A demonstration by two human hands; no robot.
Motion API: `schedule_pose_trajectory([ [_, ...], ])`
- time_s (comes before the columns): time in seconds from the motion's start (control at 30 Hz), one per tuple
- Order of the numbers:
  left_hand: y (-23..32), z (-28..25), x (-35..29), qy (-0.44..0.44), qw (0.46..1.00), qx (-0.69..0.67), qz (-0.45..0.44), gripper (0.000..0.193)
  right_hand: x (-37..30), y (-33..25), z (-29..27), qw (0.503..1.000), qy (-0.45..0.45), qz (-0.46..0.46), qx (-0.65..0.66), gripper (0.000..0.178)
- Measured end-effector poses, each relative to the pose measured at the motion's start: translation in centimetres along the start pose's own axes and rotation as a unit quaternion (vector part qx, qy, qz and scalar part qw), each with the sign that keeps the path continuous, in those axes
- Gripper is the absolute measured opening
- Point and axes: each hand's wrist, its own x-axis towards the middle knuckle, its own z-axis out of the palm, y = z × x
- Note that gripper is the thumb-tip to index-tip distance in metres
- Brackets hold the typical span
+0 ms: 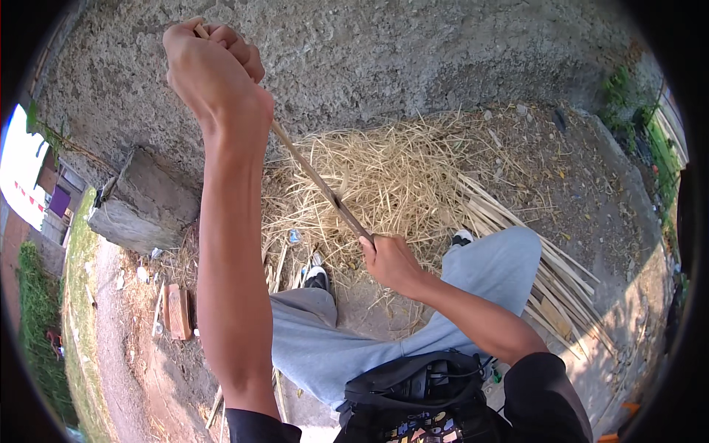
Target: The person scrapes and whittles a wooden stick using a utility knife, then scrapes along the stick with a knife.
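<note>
A long, thin bamboo strip (306,166) runs slantwise between my two hands, with a darker patch toward its lower part. High at the upper left, my left hand (214,70) is closed in a fist round its upper end, and a short tip pokes out above the fingers. My right hand (393,263) grips the strip lower down, in front of my knees, with the thumb along it. Whether the right hand holds anything else is hidden by its fingers. Under the strip lies a heap of pale shavings (399,166).
Split strips (557,284) lie bundled on the ground by my right leg. A rough grey wall (384,59) rises ahead. At the left stand a concrete block (140,214) and a reddish wooden block (177,312). A black bag (413,380) rests at my waist.
</note>
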Motion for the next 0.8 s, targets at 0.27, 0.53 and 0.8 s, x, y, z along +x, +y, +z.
schedule_pose_trajectory([
  [0.27, 0.0, -2.3, 1.0, 0.001, 1.0, -0.007, 0.008, 0.03, 0.1, -2.5, 0.4, 0.997, 0.045, -0.063, -0.016, 0.042],
  [0.53, 0.0, -4.0, 1.3, -0.003, 1.0, -0.025, -0.004, 0.032, 0.3, 5.3, 3.1, 0.982, -0.095, 0.153, -0.05, 0.04],
  [0.8, 1.7, -9.0, 2.5, -0.259, 0.935, -0.179, -0.164, 0.042, 0.9, 6.8, 2.9, 0.995, -0.021, 0.012, 0.097, 0.042],
])
